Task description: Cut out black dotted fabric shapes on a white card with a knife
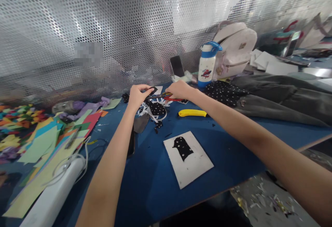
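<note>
My left hand (pixel 139 95) pinches a small piece of black fabric (pixel 153 90) above a pile of scraps. In my right hand (pixel 178 90) are red-handled scissors (pixel 172 99), their blades pointing left beside the fabric. Beneath them lie white paper strips and a black polka-dot scrap (pixel 157 108). A white card (pixel 192 171) nearer the front edge carries a cut black dotted shape (pixel 183 147). The yellow cutter (pixel 192 113) rests on the blue table between the card and the scissors.
Coloured papers (pixel 43 140) and a white power strip (pixel 55 192) are at left. A bottle (pixel 206 66), a phone (pixel 177 66) and a pale backpack (pixel 234 50) stand at the back. Dark cloth (pixel 282 99) covers the right side; perforated metal (pixel 111 26) rises behind.
</note>
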`<state>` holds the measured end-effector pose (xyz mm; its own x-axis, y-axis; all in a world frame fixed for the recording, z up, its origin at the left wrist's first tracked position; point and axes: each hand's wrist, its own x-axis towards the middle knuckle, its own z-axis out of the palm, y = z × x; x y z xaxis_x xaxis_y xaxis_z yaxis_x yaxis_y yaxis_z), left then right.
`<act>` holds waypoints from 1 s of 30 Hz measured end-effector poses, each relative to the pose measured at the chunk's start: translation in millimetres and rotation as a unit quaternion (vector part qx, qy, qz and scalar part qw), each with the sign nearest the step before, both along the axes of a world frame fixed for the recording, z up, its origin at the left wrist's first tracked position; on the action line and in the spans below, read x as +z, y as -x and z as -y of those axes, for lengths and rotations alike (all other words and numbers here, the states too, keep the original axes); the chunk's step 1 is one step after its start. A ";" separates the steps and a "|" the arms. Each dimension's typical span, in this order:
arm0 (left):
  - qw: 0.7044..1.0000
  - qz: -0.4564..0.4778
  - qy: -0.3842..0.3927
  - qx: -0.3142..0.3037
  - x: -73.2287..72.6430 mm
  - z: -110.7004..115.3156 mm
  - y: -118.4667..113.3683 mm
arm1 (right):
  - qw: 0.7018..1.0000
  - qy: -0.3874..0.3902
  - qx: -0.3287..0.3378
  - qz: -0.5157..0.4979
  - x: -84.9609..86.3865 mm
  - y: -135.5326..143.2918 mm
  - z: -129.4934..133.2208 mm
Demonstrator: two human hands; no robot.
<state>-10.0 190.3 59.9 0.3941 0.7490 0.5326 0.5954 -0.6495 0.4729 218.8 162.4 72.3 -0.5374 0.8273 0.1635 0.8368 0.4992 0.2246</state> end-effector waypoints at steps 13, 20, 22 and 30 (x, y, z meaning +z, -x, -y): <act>0.998 0.044 0.036 -0.019 0.4 1.2 -2.0 | 1.000 0.023 -0.017 -0.003 -4.8 3.6 0.0; 0.993 0.062 0.085 -0.058 5.7 12.2 -10.6 | 0.992 0.104 -0.026 -0.063 -16.9 -4.0 -5.5; 0.991 0.061 0.097 -0.070 10.9 19.6 -16.2 | 0.985 0.138 0.002 -0.107 -9.6 -7.2 -3.8; 0.986 0.056 0.124 -0.100 32.9 94.5 -32.6 | 0.888 0.278 0.199 -0.306 33.0 -14.7 51.6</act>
<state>22.6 95.8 92.8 0.4970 0.7746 0.3912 0.4024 -0.6051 0.6869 233.4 110.8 105.3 -0.7569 0.6357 0.1514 0.4488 0.6741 -0.5866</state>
